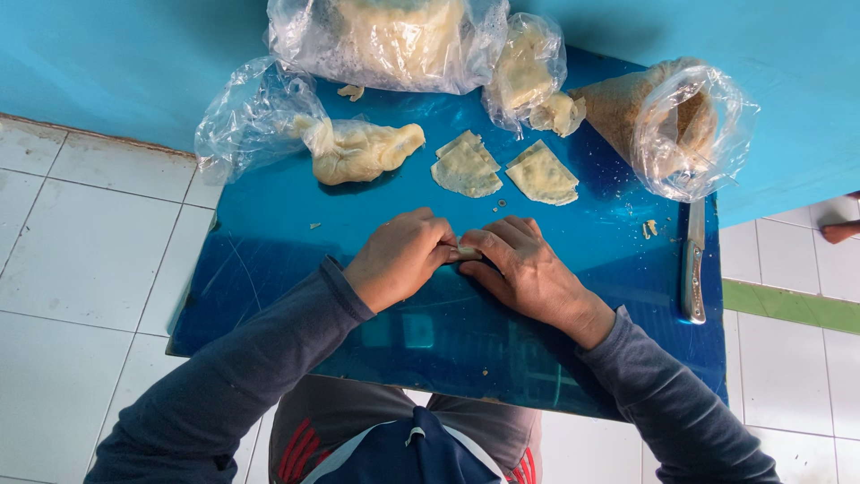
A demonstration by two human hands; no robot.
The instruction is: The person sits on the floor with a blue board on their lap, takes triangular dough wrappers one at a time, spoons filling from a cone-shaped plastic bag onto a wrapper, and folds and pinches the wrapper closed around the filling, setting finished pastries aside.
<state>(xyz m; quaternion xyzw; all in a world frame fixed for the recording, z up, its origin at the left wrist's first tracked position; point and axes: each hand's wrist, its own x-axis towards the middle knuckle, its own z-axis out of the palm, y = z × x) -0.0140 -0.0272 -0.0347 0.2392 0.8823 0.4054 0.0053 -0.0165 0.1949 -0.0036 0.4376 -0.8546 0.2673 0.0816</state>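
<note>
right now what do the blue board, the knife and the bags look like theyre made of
Blue board: glossy, likely glass or lacquered sheet; it mirrors reflections. Knife: bare metal by its dull silver sheen, handle included. Bags: thin clear plastic film, crinkled and shiny. Small piece between left hand and right hand: seemingly soft pale dough.

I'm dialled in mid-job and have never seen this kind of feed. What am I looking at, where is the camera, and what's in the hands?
There is no machine here: a person works with bare hands, and the one camera sits on their head, looking straight down. The left hand and right hand meet over a small pale piece of dough, pinched between the fingertips. They work on a glossy blue board. Beyond the hands lie two flat folded dough pieces, a dough lump spilling from a clear bag, more bagged dough, and a bag of brown crumbs. A knife lies at the board's right edge.
</note>
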